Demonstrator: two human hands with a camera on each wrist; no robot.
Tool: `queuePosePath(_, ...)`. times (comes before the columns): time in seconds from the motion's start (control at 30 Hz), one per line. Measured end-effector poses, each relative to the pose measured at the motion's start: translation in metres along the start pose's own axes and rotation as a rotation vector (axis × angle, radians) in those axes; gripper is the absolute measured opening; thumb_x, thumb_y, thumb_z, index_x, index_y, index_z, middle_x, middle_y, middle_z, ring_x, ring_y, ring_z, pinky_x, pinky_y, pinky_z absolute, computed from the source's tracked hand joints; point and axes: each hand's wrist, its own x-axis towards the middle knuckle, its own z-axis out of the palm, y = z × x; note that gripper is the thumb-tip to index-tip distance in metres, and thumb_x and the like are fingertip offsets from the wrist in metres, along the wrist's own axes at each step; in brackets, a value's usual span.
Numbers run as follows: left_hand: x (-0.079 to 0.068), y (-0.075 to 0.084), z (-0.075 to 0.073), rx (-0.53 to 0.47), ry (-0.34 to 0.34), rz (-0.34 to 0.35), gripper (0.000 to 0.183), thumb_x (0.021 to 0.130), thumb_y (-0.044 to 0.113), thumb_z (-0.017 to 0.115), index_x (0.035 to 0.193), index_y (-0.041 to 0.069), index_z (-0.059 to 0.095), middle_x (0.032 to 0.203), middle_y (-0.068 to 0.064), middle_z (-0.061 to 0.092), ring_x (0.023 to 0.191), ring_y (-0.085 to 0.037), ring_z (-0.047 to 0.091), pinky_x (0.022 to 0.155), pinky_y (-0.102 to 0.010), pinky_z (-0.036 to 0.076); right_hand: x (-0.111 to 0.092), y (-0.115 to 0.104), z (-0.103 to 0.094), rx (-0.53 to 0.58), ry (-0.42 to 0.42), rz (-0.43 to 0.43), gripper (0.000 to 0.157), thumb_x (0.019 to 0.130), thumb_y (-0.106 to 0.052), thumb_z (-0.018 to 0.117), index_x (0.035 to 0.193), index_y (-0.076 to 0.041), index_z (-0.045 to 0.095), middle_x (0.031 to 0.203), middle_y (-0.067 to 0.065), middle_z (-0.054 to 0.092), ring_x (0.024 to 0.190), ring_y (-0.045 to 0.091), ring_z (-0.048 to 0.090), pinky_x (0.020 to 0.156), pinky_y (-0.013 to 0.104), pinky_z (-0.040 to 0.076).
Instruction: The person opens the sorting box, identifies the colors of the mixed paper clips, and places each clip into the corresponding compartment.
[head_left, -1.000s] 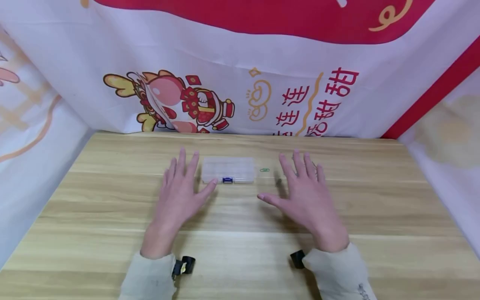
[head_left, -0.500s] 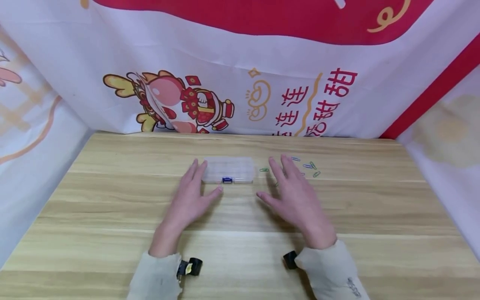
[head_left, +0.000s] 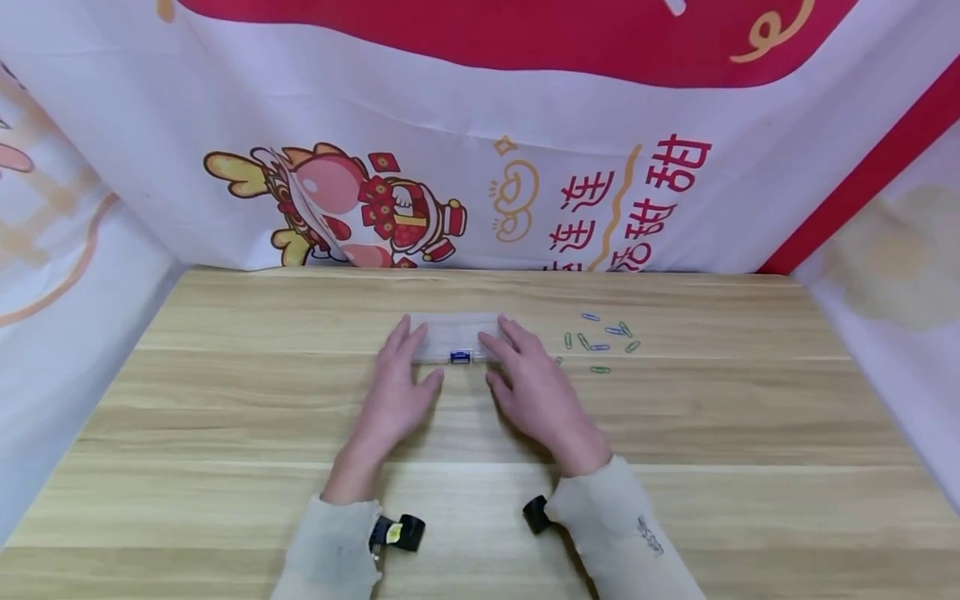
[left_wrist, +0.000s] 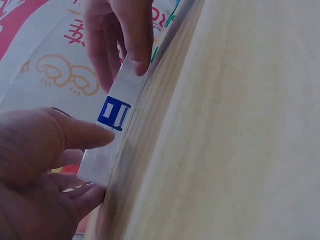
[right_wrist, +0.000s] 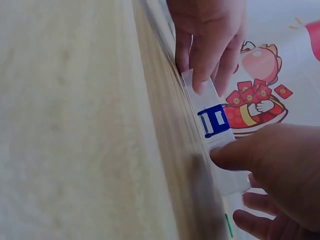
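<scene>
A clear plastic storage box (head_left: 453, 333) with a blue latch (head_left: 460, 357) lies on the wooden table in the head view. My left hand (head_left: 393, 400) grips its left end, the thumb at the front wall and the fingers toward the back. At the other end my right hand (head_left: 540, 400) holds the box the same way, as the right wrist view shows with its thumb (right_wrist: 232, 154) on the front beside the latch. The lid looks shut. Parts of both ends are hidden by the fingers.
To the right of the box lie several green and blue paper clips (head_left: 598, 347) scattered on the wooden table (head_left: 480, 517). A printed white and red cloth (head_left: 337, 92) hangs behind the table, with more cloth at both sides.
Both hands have moved inward, the right from over the paper clips to the box's right end, and now hold it. More paper clips show. The box has barely shifted.
</scene>
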Motion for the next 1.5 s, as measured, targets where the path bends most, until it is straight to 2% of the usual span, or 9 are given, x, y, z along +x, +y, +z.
queuePosePath(0.13,0.001,-0.004,-0.001,-0.042,0.039,0.015,0.068,0.100,0.006,0.071,0.162,0.006,0.045,0.180,-0.013,0.022,0.165,-0.041,0.024,0.133,-0.057,0.023,0.002,0.003,0.003,0.015,0.049,0.005,0.050,0.103,-0.011,0.072,0.151,-0.021,0.063,0.171,0.009,0.043,0.158,0.032,0.043,0.124,0.051,0.041)
queuePosePath(0.3,0.003,-0.007,-0.002,-0.114,0.052,0.013,0.060,0.099,0.000,0.069,0.157,0.006,0.053,0.179,-0.010,0.027,0.158,-0.039,0.040,0.125,-0.047,0.042,0.002,0.006,0.004,0.022,0.109,-0.011,0.045,0.101,-0.003,0.072,0.143,-0.018,0.070,0.165,0.010,0.052,0.154,0.030,0.050,0.124,0.046,0.043)
queuePosePath(0.37,0.004,-0.008,-0.001,-0.129,0.056,0.013,0.058,0.100,-0.002,0.068,0.156,0.007,0.054,0.179,-0.008,0.027,0.155,-0.038,0.044,0.121,-0.045,0.046,0.003,0.006,0.004,0.027,0.125,-0.013,0.043,0.101,-0.002,0.071,0.140,-0.018,0.071,0.163,0.009,0.055,0.153,0.029,0.051,0.124,0.045,0.042)
queuePosePath(0.57,0.004,-0.010,-0.002,-0.144,0.068,0.018,0.057,0.099,0.000,0.071,0.153,0.007,0.057,0.178,-0.005,0.030,0.152,-0.037,0.048,0.120,-0.046,0.048,0.004,0.007,0.005,0.045,0.155,-0.005,0.039,0.101,-0.002,0.072,0.136,-0.019,0.075,0.155,0.007,0.062,0.150,0.028,0.055,0.122,0.046,0.044)
queuePosePath(0.8,0.004,-0.011,-0.003,-0.140,0.066,0.042,0.057,0.099,-0.001,0.072,0.153,0.006,0.057,0.177,-0.007,0.031,0.153,-0.039,0.048,0.119,-0.045,0.049,0.005,0.007,0.005,0.053,0.184,-0.010,0.035,0.100,-0.004,0.075,0.131,-0.019,0.077,0.149,0.005,0.066,0.146,0.028,0.059,0.120,0.046,0.046)
queuePosePath(1.07,0.004,-0.013,-0.005,-0.116,0.029,0.050,0.055,0.102,0.007,0.070,0.155,0.008,0.055,0.178,-0.007,0.030,0.151,-0.038,0.050,0.120,-0.046,0.047,0.001,0.008,0.004,0.058,0.202,-0.031,0.044,0.093,-0.003,0.082,0.134,-0.015,0.075,0.154,0.009,0.064,0.147,0.029,0.058,0.121,0.045,0.046)
queuePosePath(1.27,0.005,-0.014,-0.007,-0.132,-0.002,0.052,0.053,0.104,0.011,0.068,0.156,0.010,0.054,0.179,-0.007,0.028,0.149,-0.039,0.052,0.121,-0.047,0.047,0.001,0.009,0.004,0.069,0.188,-0.058,0.047,0.092,-0.004,0.083,0.137,-0.015,0.073,0.157,0.006,0.061,0.151,0.025,0.053,0.124,0.045,0.043)
queuePosePath(1.5,0.004,-0.015,-0.010,-0.147,-0.020,0.071,0.052,0.104,0.009,0.068,0.155,0.010,0.056,0.178,-0.008,0.028,0.144,-0.040,0.057,0.115,-0.044,0.052,0.002,0.008,0.005,0.076,0.150,-0.101,0.045,0.098,-0.004,0.076,0.139,-0.022,0.073,0.158,0.002,0.061,0.153,0.023,0.051,0.125,0.045,0.041)
